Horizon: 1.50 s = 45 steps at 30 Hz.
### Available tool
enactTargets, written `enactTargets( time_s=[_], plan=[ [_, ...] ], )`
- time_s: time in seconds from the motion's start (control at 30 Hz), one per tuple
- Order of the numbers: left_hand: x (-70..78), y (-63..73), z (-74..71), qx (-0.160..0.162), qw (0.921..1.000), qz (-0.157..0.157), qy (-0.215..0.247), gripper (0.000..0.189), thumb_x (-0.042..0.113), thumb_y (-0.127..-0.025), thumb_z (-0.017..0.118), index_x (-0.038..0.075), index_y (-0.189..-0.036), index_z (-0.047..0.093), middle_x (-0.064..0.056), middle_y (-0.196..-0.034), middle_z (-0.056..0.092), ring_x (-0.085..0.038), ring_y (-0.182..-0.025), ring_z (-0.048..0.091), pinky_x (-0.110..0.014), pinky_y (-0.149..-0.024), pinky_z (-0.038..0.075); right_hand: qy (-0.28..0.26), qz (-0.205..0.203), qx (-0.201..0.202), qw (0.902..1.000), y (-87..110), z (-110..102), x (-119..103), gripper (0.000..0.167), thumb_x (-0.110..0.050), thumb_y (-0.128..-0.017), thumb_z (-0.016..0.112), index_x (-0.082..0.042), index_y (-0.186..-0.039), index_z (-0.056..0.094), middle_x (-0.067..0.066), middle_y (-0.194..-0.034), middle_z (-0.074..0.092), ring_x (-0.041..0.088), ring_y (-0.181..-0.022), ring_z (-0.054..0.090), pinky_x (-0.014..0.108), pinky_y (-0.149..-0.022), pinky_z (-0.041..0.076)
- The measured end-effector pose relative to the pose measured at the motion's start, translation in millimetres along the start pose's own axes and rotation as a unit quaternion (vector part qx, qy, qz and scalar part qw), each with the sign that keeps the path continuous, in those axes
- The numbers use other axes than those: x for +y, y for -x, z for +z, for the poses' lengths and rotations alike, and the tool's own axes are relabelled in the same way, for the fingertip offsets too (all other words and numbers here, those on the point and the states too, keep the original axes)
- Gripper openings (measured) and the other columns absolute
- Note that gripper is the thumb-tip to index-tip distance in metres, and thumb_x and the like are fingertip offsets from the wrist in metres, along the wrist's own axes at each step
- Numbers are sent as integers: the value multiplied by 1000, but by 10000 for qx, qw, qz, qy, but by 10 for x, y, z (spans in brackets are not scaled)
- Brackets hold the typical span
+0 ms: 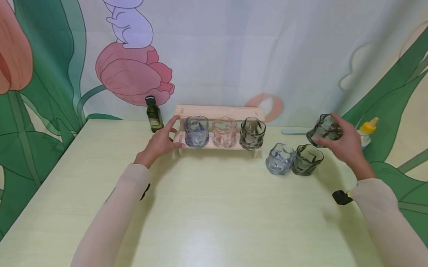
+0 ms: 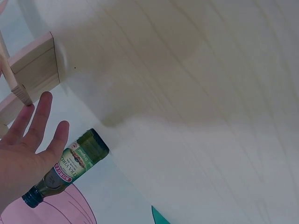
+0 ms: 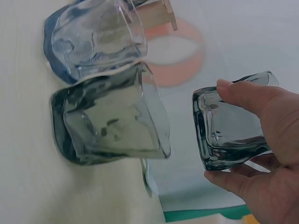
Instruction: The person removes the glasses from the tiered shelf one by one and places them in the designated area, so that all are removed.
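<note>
My right hand [image 1: 346,143] grips a dark grey glass [image 1: 323,128] at the back right; in the right wrist view the thumb and fingers close round this glass [image 3: 229,123], off the table. Just below it, a blue glass [image 1: 280,158] and another grey glass [image 1: 307,160] stand side by side on the table. My left hand [image 1: 160,142], fingers mostly straight, touches the left end of a two-step wooden rack [image 1: 220,112]. On its lower step stand a blue glass [image 1: 197,132], a pink glass [image 1: 224,133] and a grey glass [image 1: 252,134]. The left wrist view shows fingertips against the rack's end [image 2: 37,65].
A small green olive oil bottle [image 1: 154,115] stands left of the rack, near the left hand. Behind the right hand is a bottle with a yellow cap [image 1: 368,128], partly hidden. A pale blue flat strip [image 1: 293,132] lies at the table's back edge, before a printed curtain [image 1: 221,50].
</note>
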State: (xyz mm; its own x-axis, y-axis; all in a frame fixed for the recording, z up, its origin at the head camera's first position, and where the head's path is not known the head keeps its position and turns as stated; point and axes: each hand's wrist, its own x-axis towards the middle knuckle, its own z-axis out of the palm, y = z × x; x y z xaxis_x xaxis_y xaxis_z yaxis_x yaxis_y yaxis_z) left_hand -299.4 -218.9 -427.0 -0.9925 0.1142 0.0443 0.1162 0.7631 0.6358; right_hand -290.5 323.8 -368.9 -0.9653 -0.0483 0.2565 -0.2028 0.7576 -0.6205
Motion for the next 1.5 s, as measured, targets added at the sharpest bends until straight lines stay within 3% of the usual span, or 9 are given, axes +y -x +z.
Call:
enactTargets(
  time_s=[0.37, 0.63, 1.5],
  plan=[
    [-11, -8, 9, -11, 10000, -17, 18, 103, 20, -85, 80, 39, -159, 11, -19, -141, 55, -39, -107, 68, -51, -85, 55, 122, 234, 198, 9995, 122, -106, 259, 94, -33, -87, 79, -18, -160, 22, 34, -147, 42, 53, -132, 38, 70, -100, 33],
    [-5, 2, -1, -15, 10000, -25, 16, 103, 21, -85, 81, 39, -159, 11, -19, -141, 54, -39, -107, 67, -51, -85, 55, 173, 410, 80, 9990, 196, -130, 362, 95, -37, -89, 76, -16, -161, 18, 34, -145, 40, 54, -130, 37, 71, -98, 33],
    [14, 2, -6, -67, 10000, -32, 46, 102, 21, -86, 80, 39, -159, 11, -21, -144, 53, -40, -109, 66, -53, -87, 54, 297, 678, -115, 9972, 347, 109, 654, 96, -32, -87, 79, -11, -160, 21, 37, -143, 42, 56, -130, 38, 72, -100, 33]
  ],
)
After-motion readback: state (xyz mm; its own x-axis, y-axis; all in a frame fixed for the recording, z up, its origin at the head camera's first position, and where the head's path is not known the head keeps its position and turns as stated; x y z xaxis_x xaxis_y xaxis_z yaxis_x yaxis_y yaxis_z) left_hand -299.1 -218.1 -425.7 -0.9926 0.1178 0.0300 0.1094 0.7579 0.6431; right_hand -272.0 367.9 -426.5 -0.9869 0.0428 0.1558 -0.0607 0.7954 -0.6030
